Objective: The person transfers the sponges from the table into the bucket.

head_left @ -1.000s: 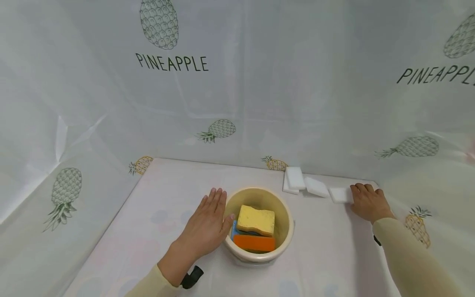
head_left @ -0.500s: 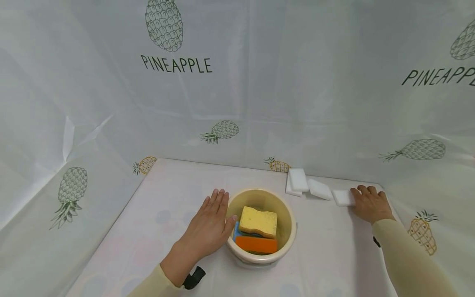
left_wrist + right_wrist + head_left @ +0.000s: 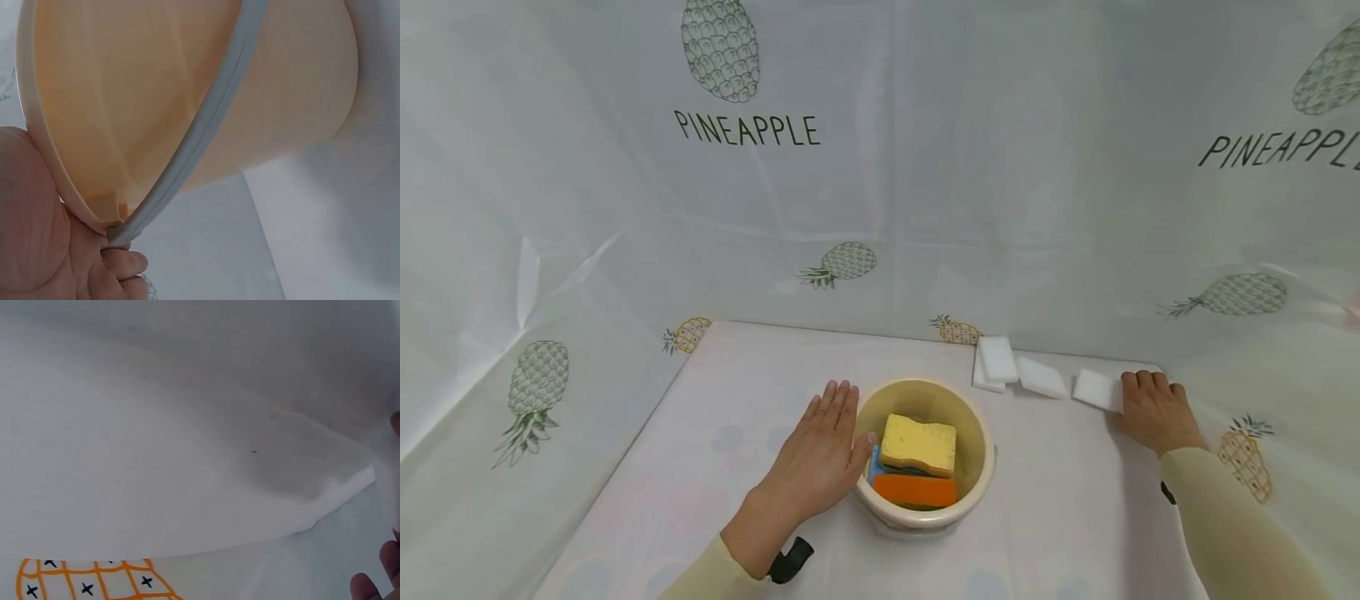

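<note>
A cream bucket [image 3: 980,479] with a grey handle [image 3: 203,119] stands on the table. My left hand [image 3: 816,458] rests against its left rim, fingers straight and together, thumb over the edge. Inside the bucket lie a yellow sponge [image 3: 919,443], an orange sponge [image 3: 914,490] and a blue piece [image 3: 874,464], partly hidden beneath the yellow one. At the far right my right hand [image 3: 1157,412] pinches a white sponge block [image 3: 1096,389] by its right end. In the right wrist view only its fingertips [image 3: 365,587] show at the right edge.
Left of the held block lies another white sponge block [image 3: 1041,377]. Two more overlap beside it, the upper block [image 3: 997,360] leaning over a lower block [image 3: 988,386]. A pineapple-print sheet [image 3: 1037,208] rises along the back and sides of the white table [image 3: 1060,500].
My right hand has shifted slightly to the right with the white sponge block, which has turned and now stands farther from its neighbour. The left hand stays against the bucket.
</note>
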{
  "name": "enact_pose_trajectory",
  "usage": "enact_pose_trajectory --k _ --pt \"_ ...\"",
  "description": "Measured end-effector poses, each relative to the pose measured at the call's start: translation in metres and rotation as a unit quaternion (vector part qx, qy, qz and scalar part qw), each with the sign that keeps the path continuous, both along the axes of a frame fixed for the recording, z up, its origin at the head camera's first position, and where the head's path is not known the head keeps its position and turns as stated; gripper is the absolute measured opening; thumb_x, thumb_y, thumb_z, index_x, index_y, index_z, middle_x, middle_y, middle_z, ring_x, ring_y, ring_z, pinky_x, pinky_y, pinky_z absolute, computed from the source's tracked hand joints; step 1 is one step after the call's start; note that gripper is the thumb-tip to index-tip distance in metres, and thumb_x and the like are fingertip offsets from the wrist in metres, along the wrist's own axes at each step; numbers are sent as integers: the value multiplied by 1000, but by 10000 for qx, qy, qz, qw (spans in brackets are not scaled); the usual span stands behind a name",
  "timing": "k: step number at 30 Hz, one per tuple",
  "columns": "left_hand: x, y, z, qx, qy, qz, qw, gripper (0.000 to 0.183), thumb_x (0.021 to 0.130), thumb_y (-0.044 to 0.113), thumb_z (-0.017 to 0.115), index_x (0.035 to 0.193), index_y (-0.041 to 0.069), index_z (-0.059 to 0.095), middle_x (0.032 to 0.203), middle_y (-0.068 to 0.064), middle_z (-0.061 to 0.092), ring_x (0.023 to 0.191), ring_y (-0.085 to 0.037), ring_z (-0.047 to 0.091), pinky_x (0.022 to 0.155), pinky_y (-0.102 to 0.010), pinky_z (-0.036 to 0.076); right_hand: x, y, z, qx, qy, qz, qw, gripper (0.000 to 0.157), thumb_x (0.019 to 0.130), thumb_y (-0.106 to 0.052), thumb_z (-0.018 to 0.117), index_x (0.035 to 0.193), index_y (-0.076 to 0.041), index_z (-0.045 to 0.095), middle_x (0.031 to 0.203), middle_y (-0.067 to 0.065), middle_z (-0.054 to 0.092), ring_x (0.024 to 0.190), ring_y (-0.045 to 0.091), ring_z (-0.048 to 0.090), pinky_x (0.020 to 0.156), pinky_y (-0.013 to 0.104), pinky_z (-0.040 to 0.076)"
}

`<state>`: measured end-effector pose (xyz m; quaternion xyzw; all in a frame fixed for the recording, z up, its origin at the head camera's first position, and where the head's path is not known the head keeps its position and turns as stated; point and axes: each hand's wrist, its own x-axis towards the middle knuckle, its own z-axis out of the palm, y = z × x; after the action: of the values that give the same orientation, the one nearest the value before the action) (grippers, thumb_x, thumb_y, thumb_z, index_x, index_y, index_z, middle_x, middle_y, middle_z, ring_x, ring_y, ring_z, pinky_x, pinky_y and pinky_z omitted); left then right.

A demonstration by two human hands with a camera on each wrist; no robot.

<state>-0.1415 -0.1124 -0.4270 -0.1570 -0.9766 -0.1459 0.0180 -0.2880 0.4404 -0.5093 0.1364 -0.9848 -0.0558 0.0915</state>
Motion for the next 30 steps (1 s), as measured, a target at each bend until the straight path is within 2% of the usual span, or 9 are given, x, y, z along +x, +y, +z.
enact_pose_trajectory --k 6,16,20,30 --pt "-1 -1 0 66 -40 -13 10000 75 113 50 38 166 -3 25 173 -21 24 164 -35 15 132 -54 17 5 0 1 -101 108 -139 9998 66 85 -30 83 117 13 44 113 37 51 104 53 48 82 68 42" --pt "-1 -1 0 102 -51 -13 9999 75 113 49 39 165 -4 25 173 -22 24 163 -36 16 132 -54 17 7 -12 7 -341 629 -137 9973 61 85 -29 83 110 11 45 110 34 52 104 53 48 82 68 41" --pt "-1 -1 1 97 -23 -10 10000 75 113 48 39 165 -4 26 173 -22 23 163 -36 16 132 -54 17 6 -20 11 -497 708 -135 9962 60 86 -29 82 112 10 45 113 33 52 109 54 47 87 69 40" --pt "2 1 0 132 18 -5 9999 74 114 48 38 165 -5 25 173 -23 23 163 -37 16 132 -55 17 6 -36 22 -460 827 35 9955 65 88 -30 79 126 10 45 124 32 51 119 54 44 96 70 39"
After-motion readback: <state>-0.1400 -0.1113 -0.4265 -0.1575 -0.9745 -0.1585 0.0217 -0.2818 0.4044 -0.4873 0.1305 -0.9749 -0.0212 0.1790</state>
